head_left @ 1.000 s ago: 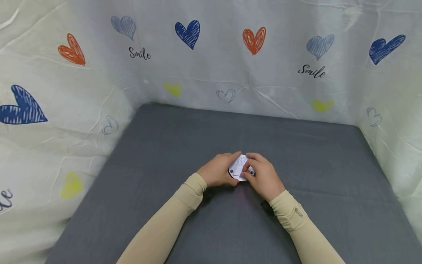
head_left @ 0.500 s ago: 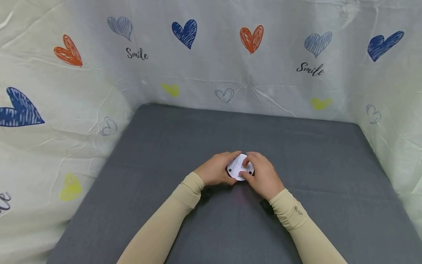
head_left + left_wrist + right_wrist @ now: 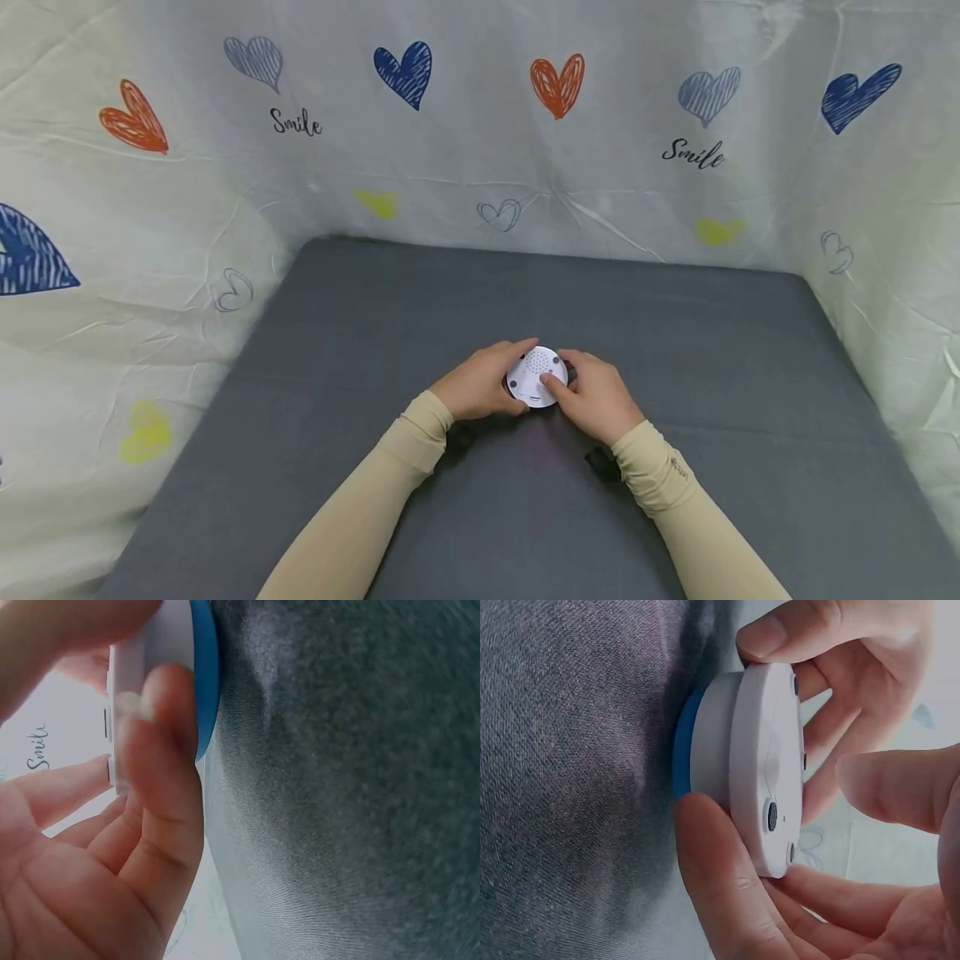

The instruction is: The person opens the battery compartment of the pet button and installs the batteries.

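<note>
Both hands hold a round white device (image 3: pixel 528 391), whose upward face has a patch of small holes and dark round feet. A blue rim (image 3: pixel 682 746) shows on its underside, close over the grey cloth. My left hand (image 3: pixel 477 385) grips the left edge, thumb at the near side and fingers at the far side. On the right, my right hand (image 3: pixel 604 402) has its index finger curled at the edge. Its thumb (image 3: pixel 900 784) reaches over the face. The left wrist view shows left fingers (image 3: pixel 169 757) against the device's side.
A grey cloth-covered table (image 3: pixel 420 300) lies under the hands. Behind it and at both sides hangs a white curtain (image 3: pixel 480 150) printed with hearts and "Smile". Small dark objects (image 3: pixel 603 463) sit under the wrists.
My right index finger has moved off the device's face to its edge, uncovering more of the face and another dark foot. The right thumb stays over the face; the left hand keeps its grip.
</note>
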{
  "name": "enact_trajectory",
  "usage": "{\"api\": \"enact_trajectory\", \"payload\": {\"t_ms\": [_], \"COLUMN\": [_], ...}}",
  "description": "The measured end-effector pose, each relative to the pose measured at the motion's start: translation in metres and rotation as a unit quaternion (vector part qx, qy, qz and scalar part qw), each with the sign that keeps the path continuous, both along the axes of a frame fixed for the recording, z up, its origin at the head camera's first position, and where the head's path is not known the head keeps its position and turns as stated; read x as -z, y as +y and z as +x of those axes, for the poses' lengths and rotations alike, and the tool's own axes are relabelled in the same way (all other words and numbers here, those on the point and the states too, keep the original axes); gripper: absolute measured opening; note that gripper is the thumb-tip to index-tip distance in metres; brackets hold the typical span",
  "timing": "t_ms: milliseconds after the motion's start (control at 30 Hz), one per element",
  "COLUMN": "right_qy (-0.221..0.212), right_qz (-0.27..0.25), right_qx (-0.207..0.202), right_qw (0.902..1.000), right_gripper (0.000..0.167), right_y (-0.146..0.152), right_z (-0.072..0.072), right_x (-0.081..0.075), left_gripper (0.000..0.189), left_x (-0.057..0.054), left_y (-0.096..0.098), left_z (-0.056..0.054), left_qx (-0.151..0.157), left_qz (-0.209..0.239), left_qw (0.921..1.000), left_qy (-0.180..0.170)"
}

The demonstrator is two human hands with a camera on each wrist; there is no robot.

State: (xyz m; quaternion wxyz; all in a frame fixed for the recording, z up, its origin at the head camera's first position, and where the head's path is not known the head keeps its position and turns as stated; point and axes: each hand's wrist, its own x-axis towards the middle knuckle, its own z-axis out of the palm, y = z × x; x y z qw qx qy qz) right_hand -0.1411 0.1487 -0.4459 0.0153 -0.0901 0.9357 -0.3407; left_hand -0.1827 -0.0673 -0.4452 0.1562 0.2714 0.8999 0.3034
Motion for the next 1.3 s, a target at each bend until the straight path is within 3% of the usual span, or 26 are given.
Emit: {"api": "enact_trajectory", "payload": {"t_ms": [200, 333, 533, 700, 800, 1000, 1300], "right_qy": [0.021, 0.034, 0.022, 0.015, 0.006, -0.012, -0.038], "right_qz": [-0.010, -0.029, -0.075, -0.087, -0.097, -0.109, -0.095], "right_qx": [0.005, 0.008, 0.019, 0.022, 0.018, 0.009, -0.004], "right_qw": [0.9997, 0.9990, 0.9967, 0.9959, 0.9951, 0.9940, 0.9948], "right_gripper": [0.054, 0.050, 0.034, 0.028, 0.027, 0.040, 0.084], "right_y": [0.001, 0.005, 0.009, 0.011, 0.011, 0.009, 0.006], "right_z": [0.001, 0.001, -0.001, -0.002, -0.002, -0.002, -0.004], "right_x": [-0.004, -0.007, -0.009, -0.010, -0.010, -0.009, -0.004], "left_gripper": [0.093, 0.079, 0.053, 0.036, 0.033, 0.049, 0.095], "left_x": [-0.004, -0.006, -0.008, -0.010, -0.010, -0.009, -0.010], "left_y": [-0.002, -0.002, 0.000, 0.000, 0.000, 0.002, 0.005], "left_z": [0.001, 0.000, 0.001, 0.003, 0.003, 0.002, 0.003], "left_qx": [-0.010, -0.017, -0.035, -0.068, -0.073, -0.067, -0.072], "left_qz": [0.025, 0.057, 0.109, 0.125, 0.125, 0.118, 0.095], "left_qw": [0.9995, 0.9980, 0.9934, 0.9899, 0.9895, 0.9908, 0.9926], "left_qy": [0.015, 0.021, 0.012, 0.003, 0.005, -0.007, -0.024]}}
